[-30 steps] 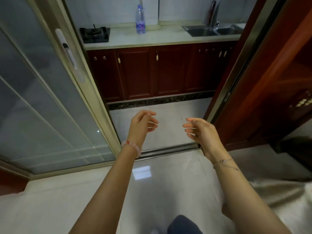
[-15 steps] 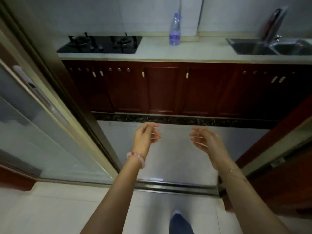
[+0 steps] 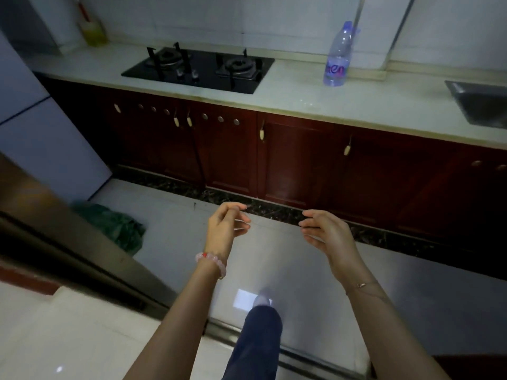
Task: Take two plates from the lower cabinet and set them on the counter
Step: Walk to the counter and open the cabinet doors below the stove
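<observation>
The lower cabinets [image 3: 299, 163] run under a pale counter [image 3: 296, 97]; their dark red doors are all closed, with small pale handles. No plates are visible. My left hand [image 3: 225, 231] and my right hand [image 3: 326, 234] hover over the floor in front of the cabinets, fingers loosely curled and apart, holding nothing. Both are well short of the doors.
A black two-burner hob [image 3: 200, 68] sits in the counter, a water bottle [image 3: 338, 57] to its right, a sink [image 3: 482, 101] at the far right. A green bag [image 3: 115, 226] lies on the floor left. A sliding door frame [image 3: 68, 242] is on my left; my leg [image 3: 258, 338] steps over the threshold.
I have walked forward through the doorway, so the cabinets and counter are much nearer. Both hands stay raised and empty in the same pose.
</observation>
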A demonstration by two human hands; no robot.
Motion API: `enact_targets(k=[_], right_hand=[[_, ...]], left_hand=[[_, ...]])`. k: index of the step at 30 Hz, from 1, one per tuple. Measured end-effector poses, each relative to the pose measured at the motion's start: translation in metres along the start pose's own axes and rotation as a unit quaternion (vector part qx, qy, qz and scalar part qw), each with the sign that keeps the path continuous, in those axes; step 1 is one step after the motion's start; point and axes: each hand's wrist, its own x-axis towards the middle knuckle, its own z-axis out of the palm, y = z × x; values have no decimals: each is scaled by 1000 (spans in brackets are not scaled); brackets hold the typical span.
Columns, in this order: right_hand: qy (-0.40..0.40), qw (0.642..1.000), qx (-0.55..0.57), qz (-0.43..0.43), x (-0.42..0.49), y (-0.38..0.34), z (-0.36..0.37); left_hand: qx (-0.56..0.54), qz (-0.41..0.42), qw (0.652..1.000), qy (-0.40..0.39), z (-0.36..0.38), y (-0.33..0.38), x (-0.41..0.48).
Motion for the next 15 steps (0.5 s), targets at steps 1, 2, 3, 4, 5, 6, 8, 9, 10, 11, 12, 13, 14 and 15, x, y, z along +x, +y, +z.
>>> enact_targets(k=[1,2,3,4,5,6,8,9,10,11,12,13,14,15], right_hand=[[-5,1000,-5,1,19,-4,6],[-11,1000,-9,2,38,-8,13],[-18,1000,-14,3,59,-13,21],[-25,999,-18,6,80,-19,31],[-32,999,-22,9,100,-24,40],[-40,999,-26,12,120,-31,50],[-58,998,-36,15,157,-45,73],[-64,997,-39,17,174,-53,84],[-72,997,-40,16,191,-59,95],[-79,996,-39,17,208,-66,107],[-83,996,-35,20,218,-71,116],[-91,995,-33,22,233,-76,128],[-99,994,-34,25,246,-80,138],[-105,993,-37,30,258,-84,148]], left_hand=[[-6,-2,1000,3,3,1,19],[-14,-3,1000,6,6,2,39],[-24,-2,1000,10,9,5,60],[-32,-2,999,16,12,10,82],[-37,-1,999,22,14,16,102],[-40,-2,999,29,16,22,122],[-40,-5,998,47,18,35,160],[-38,-7,998,55,17,40,178],[-36,-7,997,63,15,45,196],[-37,-7,997,73,11,49,213],[-38,-10,996,82,7,52,224],[-43,-11,994,95,2,56,238],[-49,-14,993,108,-5,59,249],[-52,-16,991,121,-11,61,259]])
